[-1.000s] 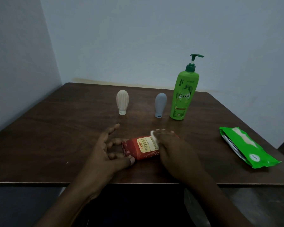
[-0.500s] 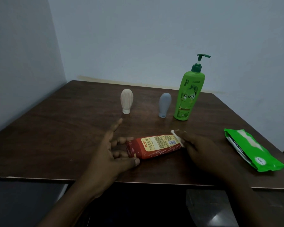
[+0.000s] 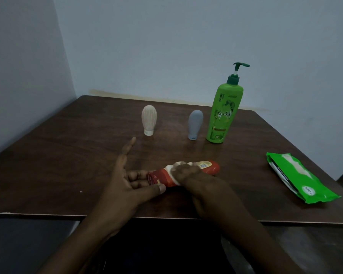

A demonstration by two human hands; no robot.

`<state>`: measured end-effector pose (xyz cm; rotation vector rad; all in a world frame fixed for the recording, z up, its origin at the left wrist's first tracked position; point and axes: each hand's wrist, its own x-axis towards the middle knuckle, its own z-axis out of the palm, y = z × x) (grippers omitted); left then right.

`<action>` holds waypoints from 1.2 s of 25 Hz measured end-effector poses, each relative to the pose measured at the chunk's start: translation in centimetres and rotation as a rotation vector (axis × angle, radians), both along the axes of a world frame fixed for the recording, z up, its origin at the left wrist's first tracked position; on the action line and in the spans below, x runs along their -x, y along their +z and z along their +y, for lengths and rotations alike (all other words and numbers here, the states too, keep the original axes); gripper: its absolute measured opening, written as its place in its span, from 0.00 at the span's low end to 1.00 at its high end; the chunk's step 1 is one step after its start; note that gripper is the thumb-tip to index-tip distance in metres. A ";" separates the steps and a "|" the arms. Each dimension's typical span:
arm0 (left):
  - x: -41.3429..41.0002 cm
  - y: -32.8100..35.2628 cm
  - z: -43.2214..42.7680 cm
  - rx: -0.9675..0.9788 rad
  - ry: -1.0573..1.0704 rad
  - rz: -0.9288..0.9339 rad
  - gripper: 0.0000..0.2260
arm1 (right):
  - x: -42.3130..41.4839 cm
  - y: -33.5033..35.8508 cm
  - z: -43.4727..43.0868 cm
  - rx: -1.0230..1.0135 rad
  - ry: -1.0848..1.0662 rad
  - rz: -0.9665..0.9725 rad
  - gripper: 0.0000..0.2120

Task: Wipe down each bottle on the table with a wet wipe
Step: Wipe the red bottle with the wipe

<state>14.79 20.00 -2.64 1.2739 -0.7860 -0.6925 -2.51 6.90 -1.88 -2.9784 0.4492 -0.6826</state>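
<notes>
A red tube-shaped bottle lies on its side near the front of the dark wooden table. My left hand holds its crimped left end between thumb and fingers, with the index finger stretched out forward. My right hand presses a white wet wipe over the middle of the bottle, fingers curled on the wipe. Further back stand a cream ribbed bottle, a grey bottle and a tall green pump bottle.
A green pack of wet wipes lies flat at the right side of the table. The table's front edge runs just under my wrists. Walls close in at the left and the back.
My right hand with the wipe has slid left along the red bottle, from its right end to its middle. The left hand kept its hold on the left end.
</notes>
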 end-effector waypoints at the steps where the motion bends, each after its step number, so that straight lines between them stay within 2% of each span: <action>1: 0.0 0.0 0.1 0.005 -0.002 -0.001 0.53 | -0.6 -0.2 0.8 0.032 0.041 -0.001 0.27; 3: 0.0 0.0 0.1 0.005 -0.002 -0.005 0.54 | -0.6 0.0 0.4 -0.007 0.063 0.027 0.26; 7: -0.3 -0.1 0.1 -0.022 -0.012 -0.009 0.53 | 2.8 1.8 -4.6 -0.127 -0.133 0.056 0.33; 10: -0.2 -0.1 0.1 -0.015 -0.007 -0.010 0.53 | 3.3 2.6 -5.3 -0.131 -0.204 0.017 0.32; 17: -0.1 0.0 0.1 0.002 -0.019 0.013 0.55 | -2.6 1.1 1.5 -0.162 0.102 0.065 0.28; 24: -0.2 -0.1 0.1 -0.012 -0.019 -0.003 0.54 | 2.8 2.7 -5.5 -0.214 -0.259 0.012 0.24; 30: -0.1 0.0 0.2 0.000 -0.012 0.005 0.55 | -2.5 1.0 2.4 -0.207 0.039 0.040 0.26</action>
